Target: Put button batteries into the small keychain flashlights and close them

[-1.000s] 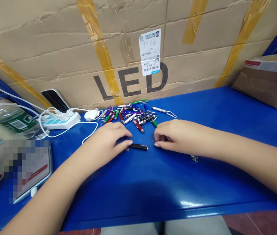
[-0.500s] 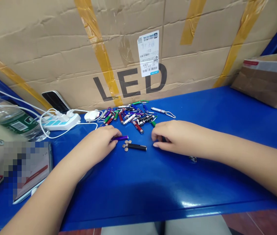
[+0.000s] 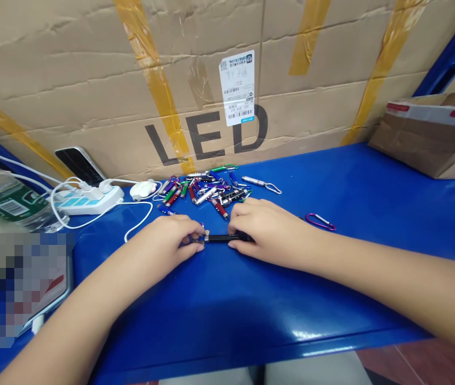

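Observation:
My right hand [image 3: 259, 227] is closed around the right end of a small black flashlight tube [image 3: 218, 238], which lies level just above or on the blue table. At the tube's left end, the thumb and fingers of my left hand [image 3: 181, 235] pinch at small silver button cells [image 3: 207, 233]; the fingers partly hide them. A blue piece [image 3: 166, 209] lies behind my left hand. To the right of my right wrist is a purple carabiner clip [image 3: 320, 221]. Beyond both hands lies a pile of keychain flashlights [image 3: 203, 190] in red, green, blue, silver and black.
A big taped cardboard box [image 3: 308, 107] stands along the back of the blue table [image 3: 251, 305]. On the left are a white power strip [image 3: 91, 198] with cables, a plastic bottle [image 3: 10, 203] and phones [image 3: 81, 166]. An open carton [image 3: 424, 133] sits at the right.
My right hand has moved left and taken hold of the black tube. My left hand has moved to the button cells, and the purple tube no longer shows in its fingers. The view has shifted slightly.

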The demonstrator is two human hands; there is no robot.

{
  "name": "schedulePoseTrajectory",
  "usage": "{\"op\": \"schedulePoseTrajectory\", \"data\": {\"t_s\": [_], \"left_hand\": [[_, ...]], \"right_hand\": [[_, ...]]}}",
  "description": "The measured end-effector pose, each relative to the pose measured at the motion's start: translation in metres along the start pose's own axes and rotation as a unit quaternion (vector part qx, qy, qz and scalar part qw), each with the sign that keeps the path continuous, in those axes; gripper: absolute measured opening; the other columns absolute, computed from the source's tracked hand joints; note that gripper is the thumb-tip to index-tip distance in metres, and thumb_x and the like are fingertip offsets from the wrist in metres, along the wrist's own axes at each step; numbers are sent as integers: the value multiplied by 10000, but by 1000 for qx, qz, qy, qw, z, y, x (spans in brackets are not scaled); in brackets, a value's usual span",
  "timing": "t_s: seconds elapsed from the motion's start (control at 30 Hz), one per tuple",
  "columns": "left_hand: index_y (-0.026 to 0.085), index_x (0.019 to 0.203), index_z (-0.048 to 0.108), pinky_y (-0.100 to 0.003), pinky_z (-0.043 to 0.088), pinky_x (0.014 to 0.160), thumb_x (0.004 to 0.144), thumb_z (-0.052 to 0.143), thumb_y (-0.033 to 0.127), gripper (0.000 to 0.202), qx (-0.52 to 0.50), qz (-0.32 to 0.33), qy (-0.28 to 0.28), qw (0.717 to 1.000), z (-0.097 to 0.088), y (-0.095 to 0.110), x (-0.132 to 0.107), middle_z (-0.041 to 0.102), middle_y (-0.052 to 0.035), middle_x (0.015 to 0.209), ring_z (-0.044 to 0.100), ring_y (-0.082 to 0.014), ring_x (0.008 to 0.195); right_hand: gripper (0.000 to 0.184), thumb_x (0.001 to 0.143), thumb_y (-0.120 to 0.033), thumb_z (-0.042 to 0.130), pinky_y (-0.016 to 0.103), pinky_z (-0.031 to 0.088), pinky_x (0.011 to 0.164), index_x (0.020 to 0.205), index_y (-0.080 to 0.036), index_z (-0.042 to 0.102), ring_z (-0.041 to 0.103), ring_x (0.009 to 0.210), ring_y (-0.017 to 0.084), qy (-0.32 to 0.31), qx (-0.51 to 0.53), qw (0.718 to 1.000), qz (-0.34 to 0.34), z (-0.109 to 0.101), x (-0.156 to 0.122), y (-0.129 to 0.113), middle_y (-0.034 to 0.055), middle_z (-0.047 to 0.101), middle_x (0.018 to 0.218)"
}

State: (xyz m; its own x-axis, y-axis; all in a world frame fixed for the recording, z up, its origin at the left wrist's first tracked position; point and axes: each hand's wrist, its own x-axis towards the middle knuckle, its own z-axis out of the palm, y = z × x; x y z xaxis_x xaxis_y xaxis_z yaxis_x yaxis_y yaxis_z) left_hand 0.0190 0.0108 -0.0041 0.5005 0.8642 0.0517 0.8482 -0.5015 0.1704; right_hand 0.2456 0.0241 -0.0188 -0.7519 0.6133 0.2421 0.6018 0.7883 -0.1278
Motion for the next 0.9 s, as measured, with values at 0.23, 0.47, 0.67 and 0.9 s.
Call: {"op": "schedulePoseTrajectory", "data": {"t_s": [0.23,0.47,0.67,0.9], "left_hand": [[208,900,710,-265,539,734,761,545,250,220,-59,-15,6,998,0,-2,0,745,-20,822,679,-162,735],[204,984,693,-283,557,738,776,537,268,268,-72,-52,39,995,-8,6,0,755,-25,870,701,-176,778],[198,1002,685,-308,552,817,782,555,220,256,-59,-50,35,996,-2,4,6,751,-32,937,705,-182,833],[190,1004,696,-276,550,817,786,589,187,244,-69,-45,38,996,0,8,8,752,-22,929,704,-170,838]], "right_hand": [[180,858,-297,596,352,426,800,898,-176,723,580,873,219,-3,5,1000,17,-8,-6,14,96,660,950],[186,861,-308,609,355,440,814,923,-172,720,591,891,222,1,15,1000,1,-8,-7,12,103,665,958],[177,861,-293,608,358,447,813,938,-179,719,593,900,228,-13,21,1000,6,-7,-7,12,99,665,957],[181,866,-274,597,366,449,834,962,-175,715,593,918,229,-20,26,999,5,-7,-6,11,100,662,969]]}}
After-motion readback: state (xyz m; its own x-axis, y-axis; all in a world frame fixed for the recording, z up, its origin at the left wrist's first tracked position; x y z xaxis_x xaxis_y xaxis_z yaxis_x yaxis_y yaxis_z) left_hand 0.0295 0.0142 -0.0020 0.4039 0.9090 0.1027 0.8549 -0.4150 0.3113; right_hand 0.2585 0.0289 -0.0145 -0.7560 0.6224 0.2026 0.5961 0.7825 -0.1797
